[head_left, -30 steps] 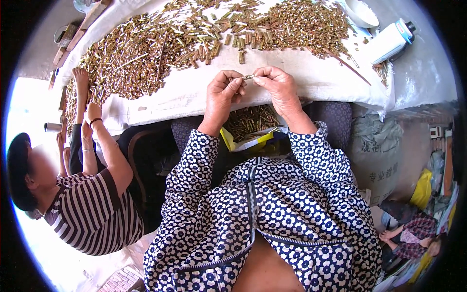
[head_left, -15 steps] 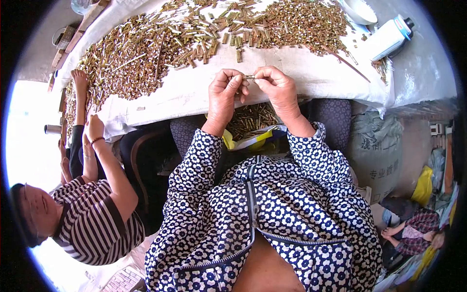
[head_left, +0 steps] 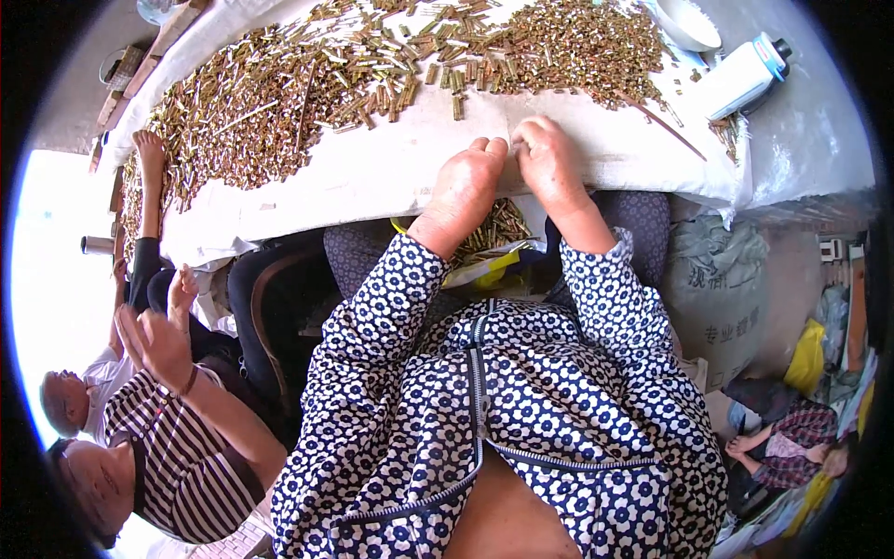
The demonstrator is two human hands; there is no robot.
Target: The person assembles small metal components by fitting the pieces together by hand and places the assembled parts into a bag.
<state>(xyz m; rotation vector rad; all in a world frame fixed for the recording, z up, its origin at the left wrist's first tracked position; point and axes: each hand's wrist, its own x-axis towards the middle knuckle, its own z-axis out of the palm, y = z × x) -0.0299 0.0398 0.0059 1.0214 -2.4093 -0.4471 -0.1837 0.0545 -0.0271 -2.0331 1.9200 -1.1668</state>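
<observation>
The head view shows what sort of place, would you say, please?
Probably a small workshop: brassy parts lie heaped on a cloth-covered table, with more in a container below.

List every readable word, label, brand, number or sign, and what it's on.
Grey sack: large dark printed characters, partly creased; wording not copied here.
White-and-blue container: small marking near the cap, too small to read.
No other text I can make out.

There were one left hand, one right hand, one surface, one bowl, one bottle, at least three other people, and metal pieces too numerous to count.
</observation>
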